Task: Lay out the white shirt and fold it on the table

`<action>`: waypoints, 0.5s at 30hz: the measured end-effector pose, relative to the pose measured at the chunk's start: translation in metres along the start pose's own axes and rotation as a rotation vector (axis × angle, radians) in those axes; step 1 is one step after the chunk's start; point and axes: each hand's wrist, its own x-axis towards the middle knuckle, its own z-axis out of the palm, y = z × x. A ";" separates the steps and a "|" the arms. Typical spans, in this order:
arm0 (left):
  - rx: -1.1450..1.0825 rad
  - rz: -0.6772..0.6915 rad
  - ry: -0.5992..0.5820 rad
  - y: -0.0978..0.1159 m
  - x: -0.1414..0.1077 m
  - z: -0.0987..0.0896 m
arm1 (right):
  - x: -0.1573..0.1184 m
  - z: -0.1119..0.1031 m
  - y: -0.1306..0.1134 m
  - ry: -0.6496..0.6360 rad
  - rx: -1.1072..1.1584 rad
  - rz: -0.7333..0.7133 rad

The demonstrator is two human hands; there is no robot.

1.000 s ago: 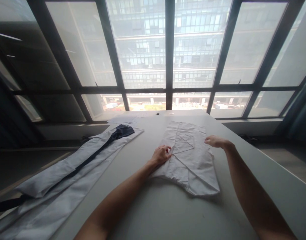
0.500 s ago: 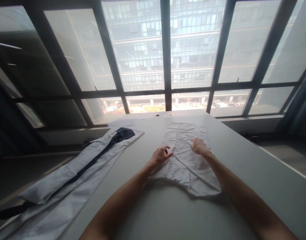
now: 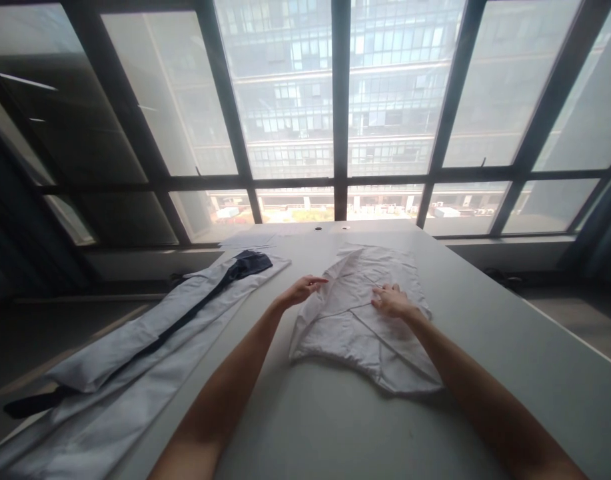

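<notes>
A white, wrinkled garment (image 3: 355,333) lies on the white table in front of me, with seams or fold lines running across it. Its exact kind is unclear. My left hand (image 3: 302,291) is at the garment's left edge, fingers stretched out toward the right and fingertips at the fabric. A flap of cloth (image 3: 330,283) on that side looks folded or raised. On the garment's right half rests my right hand (image 3: 391,301), open, with its fingers slightly bent and apart. Neither hand plainly grips the cloth.
Left of my arms lies a long white garment (image 3: 185,367) with a dark strip (image 3: 180,323) along it. Thin sheets (image 3: 248,239) lie at the table's far left. The table (image 3: 305,427) reaches toward large windows (image 3: 290,100); its right edge runs diagonally.
My left hand has moved left and away from me, from over the garment to its left edge, and the cloth there has shifted. My right hand has slid slightly left and closer.
</notes>
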 end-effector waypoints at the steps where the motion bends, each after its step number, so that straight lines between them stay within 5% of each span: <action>1: -0.022 -0.020 0.007 -0.005 -0.004 -0.015 | 0.000 0.000 0.000 0.004 -0.005 -0.004; 4: 0.070 -0.145 0.006 -0.024 -0.022 -0.052 | 0.000 0.000 -0.001 0.008 -0.019 -0.011; 8: 0.284 -0.290 -0.038 -0.048 -0.040 -0.073 | -0.001 -0.002 -0.003 0.005 -0.020 -0.015; 15: 0.436 -0.172 0.120 -0.049 -0.019 -0.049 | -0.001 0.002 -0.007 -0.021 -0.017 0.013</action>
